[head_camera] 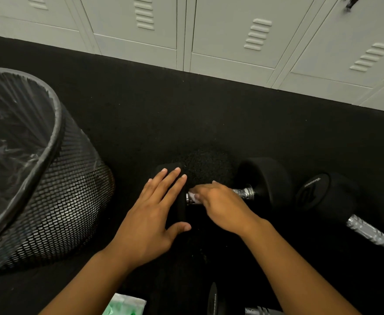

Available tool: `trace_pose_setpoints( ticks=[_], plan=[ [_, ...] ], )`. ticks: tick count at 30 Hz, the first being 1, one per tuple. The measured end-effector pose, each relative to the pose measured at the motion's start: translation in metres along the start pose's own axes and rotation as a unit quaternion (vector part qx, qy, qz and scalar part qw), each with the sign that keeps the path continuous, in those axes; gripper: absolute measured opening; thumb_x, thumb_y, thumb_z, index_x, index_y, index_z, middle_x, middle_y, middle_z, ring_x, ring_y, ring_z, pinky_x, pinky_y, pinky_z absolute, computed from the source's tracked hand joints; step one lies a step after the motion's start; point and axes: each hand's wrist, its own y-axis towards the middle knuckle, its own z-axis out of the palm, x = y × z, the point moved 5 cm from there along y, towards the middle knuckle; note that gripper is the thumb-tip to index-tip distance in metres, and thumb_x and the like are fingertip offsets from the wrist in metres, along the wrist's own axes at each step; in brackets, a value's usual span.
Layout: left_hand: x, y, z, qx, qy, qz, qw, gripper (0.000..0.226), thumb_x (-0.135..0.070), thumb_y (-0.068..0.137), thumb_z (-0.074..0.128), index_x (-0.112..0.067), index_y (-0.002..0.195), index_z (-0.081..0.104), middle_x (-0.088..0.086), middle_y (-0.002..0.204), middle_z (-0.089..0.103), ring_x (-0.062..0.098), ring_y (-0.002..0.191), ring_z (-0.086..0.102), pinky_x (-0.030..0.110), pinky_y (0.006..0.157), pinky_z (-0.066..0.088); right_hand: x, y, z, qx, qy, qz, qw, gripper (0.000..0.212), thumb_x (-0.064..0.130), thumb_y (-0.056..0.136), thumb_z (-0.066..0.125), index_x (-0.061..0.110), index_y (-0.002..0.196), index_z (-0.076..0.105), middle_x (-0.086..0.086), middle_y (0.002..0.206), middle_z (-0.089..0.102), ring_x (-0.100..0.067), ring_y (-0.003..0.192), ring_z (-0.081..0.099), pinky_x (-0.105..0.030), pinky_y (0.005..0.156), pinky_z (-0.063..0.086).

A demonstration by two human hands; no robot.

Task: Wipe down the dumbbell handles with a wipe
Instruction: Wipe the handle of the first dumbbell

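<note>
You are in the wiping step on the first dumbbell (pixel 220 192), which lies on the floor at lower centre of the frame. Your left hand (pixel 154 214) lies flat with straight fingers over its left head, steadying it. Your right hand (pixel 220 205) is curled over the left end of the chrome handle (pixel 243 193), pressing a white wipe (pixel 193 197) against it; only a small corner of the wipe shows past your fingers.

The knurled stretch near the right head is still bare, so the next move, by my reading, is to draw the wipe rightward along the handle and roll the bar so the underside gets covered. Keep the left hand bracing, since round heads may roll.

Two more dumbbells wait: one (pixel 345 208) at right, its handle running toward the lower right edge, and another (pixel 232 305) partly cut off at the bottom edge.

The floor (pixel 186 110) is black speckled rubber matting. A mesh waste bin (pixel 50 189) with a plastic liner stands at left, a green-and-white packet (pixel 125 305) sits at the bottom edge, and pale grey lockers (pixel 232 37) run across the top.
</note>
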Motion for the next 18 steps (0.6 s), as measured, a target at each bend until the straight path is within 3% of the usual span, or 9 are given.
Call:
trace_pose_setpoints(
  ticks=[1,3,5,7,9,12,15,18],
  plan=[
    [0.0,0.0,0.001,0.001,-0.001,0.0,1.0,0.086,-0.068,0.076,0.035,-0.034,0.146,-0.002,-0.016,0.155,-0.007,0.003,0.139,-0.017,0.027,0.11,-0.006,-0.004,0.001,-0.002,-0.006,0.007,0.013,1.0,0.022,0.018,0.094,0.042,0.016,0.101,0.063,0.0,0.097,0.067,-0.017,0.094,0.059,-0.031,0.102,0.03],
    [-0.001,0.0,0.001,-0.002,-0.005,-0.002,1.0,0.086,-0.068,0.075,0.034,-0.035,0.145,-0.002,-0.017,0.154,-0.007,0.003,0.139,-0.017,0.028,0.111,-0.006,-0.004,0.009,0.0,-0.021,-0.01,0.047,0.999,0.02,0.025,0.094,0.043,0.017,0.091,0.061,-0.004,0.087,0.066,-0.024,0.085,0.06,-0.032,0.08,0.043],
    [-0.001,0.002,-0.002,-0.004,-0.011,-0.005,1.0,0.086,-0.068,0.075,0.036,-0.036,0.145,-0.003,-0.017,0.154,-0.008,0.002,0.139,-0.018,0.027,0.111,-0.007,0.005,0.014,0.008,-0.041,-0.031,0.053,0.997,0.02,0.026,0.094,0.045,0.017,0.084,0.06,-0.009,0.082,0.065,-0.028,0.082,0.06,-0.033,0.07,0.044],
    [-0.001,0.003,-0.003,-0.001,-0.016,-0.004,1.0,0.086,-0.065,0.076,0.043,-0.038,0.143,-0.005,-0.019,0.153,-0.011,0.0,0.137,-0.021,0.024,0.11,-0.01,0.012,0.008,0.012,-0.085,-0.014,0.01,0.996,0.015,0.017,0.09,0.05,0.014,0.086,0.064,-0.007,0.084,0.068,-0.024,0.083,0.062,-0.035,0.089,0.044],
    [-0.001,0.001,-0.003,0.0,-0.02,-0.004,1.0,0.087,-0.061,0.077,0.047,-0.038,0.143,-0.004,-0.02,0.152,-0.012,-0.001,0.137,-0.022,0.023,0.109,-0.011,0.008,-0.004,0.008,-0.117,-0.018,-0.046,0.992,0.017,0.009,0.084,0.056,0.011,0.097,0.068,-0.007,0.098,0.07,-0.021,0.095,0.064,-0.034,0.102,0.037],
    [-0.004,-0.001,0.001,0.001,-0.019,0.001,1.0,0.087,-0.062,0.077,0.046,-0.037,0.144,-0.002,-0.018,0.154,-0.009,0.001,0.138,-0.019,0.026,0.11,-0.008,-0.001,-0.007,0.007,-0.115,-0.005,-0.045,0.992,0.027,0.009,0.082,0.061,0.005,0.108,0.066,-0.01,0.114,0.066,-0.02,0.11,0.058,-0.033,0.104,0.031],
    [0.0,0.001,0.001,-0.003,-0.025,-0.001,1.0,0.086,-0.065,0.076,0.042,-0.036,0.145,0.0,-0.017,0.154,-0.006,0.002,0.139,-0.017,0.029,0.111,-0.005,0.01,-0.003,0.018,-0.151,-0.035,-0.064,0.986,0.03,0.011,0.076,0.061,0.005,0.104,0.068,-0.011,0.107,0.068,-0.024,0.103,0.063,-0.042,0.098,0.041],
    [0.001,0.003,0.0,-0.001,-0.029,-0.003,1.0,0.086,-0.067,0.074,0.038,-0.035,0.145,0.002,-0.017,0.154,-0.005,0.001,0.139,-0.016,0.03,0.112,-0.004,-0.003,-0.016,0.021,-0.185,-0.071,-0.117,0.973,0.034,0.006,0.078,0.065,0.006,0.113,0.064,-0.009,0.116,0.064,-0.022,0.11,0.058,-0.039,0.101,0.04]
  ],
)
